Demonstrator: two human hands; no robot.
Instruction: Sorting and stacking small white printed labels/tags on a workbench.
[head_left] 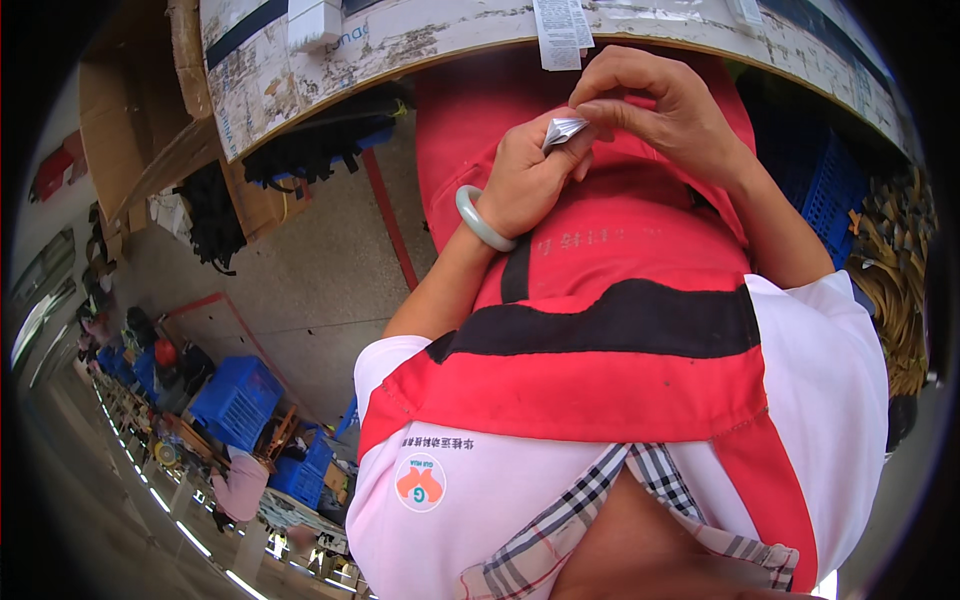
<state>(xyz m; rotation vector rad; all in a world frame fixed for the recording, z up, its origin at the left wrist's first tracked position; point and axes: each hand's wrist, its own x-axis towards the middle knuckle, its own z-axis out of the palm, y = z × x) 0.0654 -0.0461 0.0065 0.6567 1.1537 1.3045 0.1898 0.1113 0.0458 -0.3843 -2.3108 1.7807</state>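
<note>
My left hand (530,175), with a pale green bangle on its wrist, is closed round a small bundle of folded white labels (563,132) in front of my red apron (620,240). The bundle's layered end sticks up between thumb and fingers. Just beside it, my right hand (670,108) has its thumb and forefinger pinched together at the bundle's upper end. Whatever lies between those fingertips is too small to make out. Beyond both hands, printed white label strips (560,38) hang over the near edge of the worktable (430,45).
A small white block-shaped object (315,24) sits on the worn tabletop at left. Open cardboard boxes (140,130) and black straps (300,150) are left of and below the table. A blue crate (835,195) and brown strips (890,280) stand at right. Another person (240,485) is farther off.
</note>
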